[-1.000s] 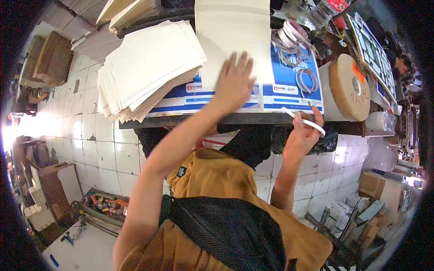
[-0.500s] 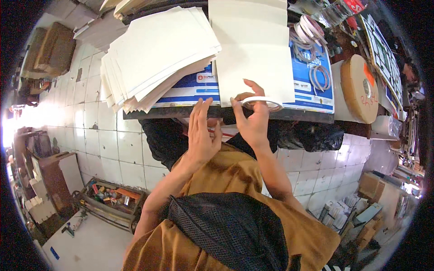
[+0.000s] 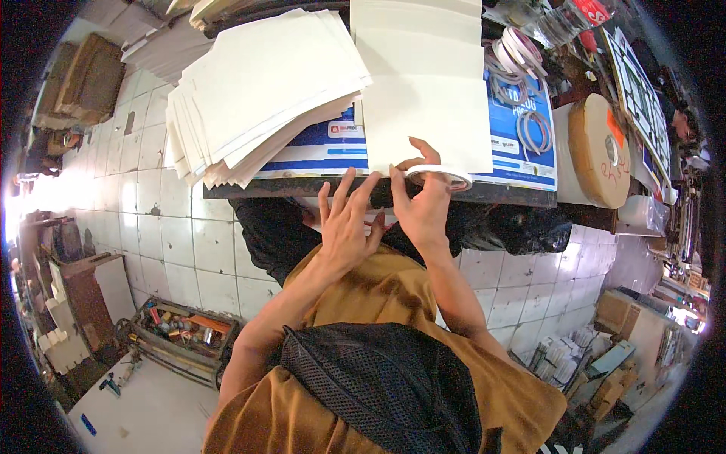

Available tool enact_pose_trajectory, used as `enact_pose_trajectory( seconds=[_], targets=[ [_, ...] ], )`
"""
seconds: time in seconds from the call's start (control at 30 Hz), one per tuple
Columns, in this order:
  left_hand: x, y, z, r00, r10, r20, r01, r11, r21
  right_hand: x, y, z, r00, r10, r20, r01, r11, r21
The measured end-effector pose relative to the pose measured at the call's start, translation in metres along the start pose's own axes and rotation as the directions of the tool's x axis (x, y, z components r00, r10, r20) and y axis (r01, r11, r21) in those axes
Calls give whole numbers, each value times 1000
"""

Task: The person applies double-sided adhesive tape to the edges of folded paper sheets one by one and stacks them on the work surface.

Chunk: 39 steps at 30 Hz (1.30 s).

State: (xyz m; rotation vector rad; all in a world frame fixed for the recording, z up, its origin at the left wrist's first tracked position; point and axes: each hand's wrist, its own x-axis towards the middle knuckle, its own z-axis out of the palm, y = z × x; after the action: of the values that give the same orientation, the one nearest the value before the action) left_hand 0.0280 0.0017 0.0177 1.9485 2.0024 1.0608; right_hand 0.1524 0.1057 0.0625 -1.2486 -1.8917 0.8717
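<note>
A large cream sheet (image 3: 427, 113) with crosswise creases lies in front of me and reaches the table's near edge. My right hand (image 3: 425, 216) grips a narrow roll of white tape (image 3: 462, 181), its fingers through the ring. Thumb and tape are at the sheet's near edge. My left hand (image 3: 348, 227) is open, fingers spread, the index fingertip at the sheet's near left corner, close to the right thumb. Any tape strip between the hands is too fine to make out. To the left sits a fanned stack of cream sheets (image 3: 272, 83).
Blue printed covers (image 3: 522, 168) lie under the sheets. At the right are several thin tape rolls (image 3: 518, 53), a loose ring coil (image 3: 535, 132) and a big brown tape roll (image 3: 594, 151). A clear bottle (image 3: 560, 26) lies behind. Down left stands an open toolbox (image 3: 181, 333).
My left hand has turned and spread its fingers, its index finger moving right to the sheet's edge beside my right thumb. The right hand and tape roll have barely moved.
</note>
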Motion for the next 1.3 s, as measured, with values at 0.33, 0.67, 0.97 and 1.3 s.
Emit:
enact_pose_trajectory(
  seconds=[0.33,0.67,0.97,1.3],
  targets=[
    [9,12,3,1000,20,20,-23,984,178,19,62,-125,921,106,-375,-40,983,181],
    [11,15,7,998,-23,62,4,954,299,15,94,-110,929,-167,-331,41,934,-356],
    [38,26,-23,994,-84,66,56,936,348,11,87,-108,933,-265,-243,99,839,-535],
    [91,71,49,973,63,223,-105,979,178,-21,41,-97,965,-23,-263,-31,980,-198]
  ],
)
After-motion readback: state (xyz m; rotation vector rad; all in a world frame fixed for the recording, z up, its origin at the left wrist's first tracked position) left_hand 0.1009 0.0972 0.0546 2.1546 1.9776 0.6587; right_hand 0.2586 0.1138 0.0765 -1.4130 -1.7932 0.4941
